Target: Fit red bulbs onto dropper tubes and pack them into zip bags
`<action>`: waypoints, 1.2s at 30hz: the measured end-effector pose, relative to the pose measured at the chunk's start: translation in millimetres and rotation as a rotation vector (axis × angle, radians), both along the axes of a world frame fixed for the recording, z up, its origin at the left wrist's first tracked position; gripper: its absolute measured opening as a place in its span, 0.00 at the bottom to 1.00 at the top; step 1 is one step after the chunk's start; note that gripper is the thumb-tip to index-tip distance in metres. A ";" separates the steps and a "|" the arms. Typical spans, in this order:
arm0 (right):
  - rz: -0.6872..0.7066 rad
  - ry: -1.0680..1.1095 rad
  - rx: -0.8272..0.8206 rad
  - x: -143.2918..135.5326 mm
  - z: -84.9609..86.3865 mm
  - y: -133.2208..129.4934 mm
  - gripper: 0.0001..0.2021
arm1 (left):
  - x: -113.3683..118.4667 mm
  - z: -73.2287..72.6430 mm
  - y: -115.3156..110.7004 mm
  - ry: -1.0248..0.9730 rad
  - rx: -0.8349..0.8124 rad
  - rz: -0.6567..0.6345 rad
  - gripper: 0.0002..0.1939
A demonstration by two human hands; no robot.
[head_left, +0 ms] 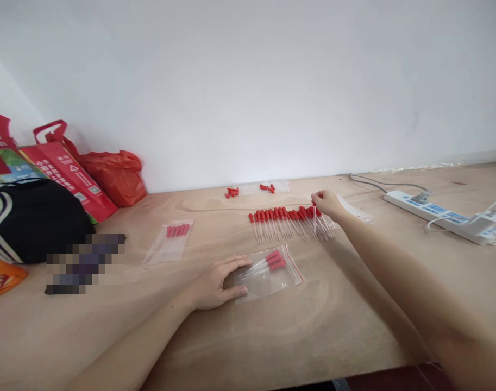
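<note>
Pinching the red bulb of a thin, clear dropper (315, 220), the right hand (328, 202) has its thumb and fingertips closed; the tube hangs almost upright at the right end of a row of droppers (268, 216). Whether its tip touches the table cannot be told. The left hand (215, 279), nearer the viewer, has its thumb and fingers spread apart, resting on the left end of a clear zip bag (264, 282) lying flat. Inside that bag are a few droppers, their red bulbs towards the red-lined edge at 3 o'clock.

Taking that bag as the centre of the clock, the row lies at 1 o'clock, bulbs pointing away from the viewer. Loose red bulbs (232, 192) sit at 11 and 12 o'clock, near the wall (248, 81). A second bag (156, 252) with red-bulbed droppers lies between 9 and 10. At 2 o'clock, beyond the right wrist, are more clear bags (356, 210); farther, between 2 and 3, is a white power strip (427, 213). A red plastic bag (115, 176) and a shopping bag (74, 176) stand around 10, a black striped bag (44, 222) just past 9, all on the wooden table (333, 326).
</note>
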State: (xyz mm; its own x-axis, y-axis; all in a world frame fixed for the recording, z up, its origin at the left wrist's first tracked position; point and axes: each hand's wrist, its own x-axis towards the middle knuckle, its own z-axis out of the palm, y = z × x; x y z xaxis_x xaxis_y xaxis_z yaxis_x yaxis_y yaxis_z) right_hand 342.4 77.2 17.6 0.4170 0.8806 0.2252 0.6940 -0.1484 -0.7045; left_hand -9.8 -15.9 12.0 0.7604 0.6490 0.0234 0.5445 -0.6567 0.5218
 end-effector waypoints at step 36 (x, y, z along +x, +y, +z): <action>0.733 0.646 -0.255 -75.1 -27.6 -132.1 0.18 | 0.3 0.1 -0.4 0.010 0.007 0.002 0.25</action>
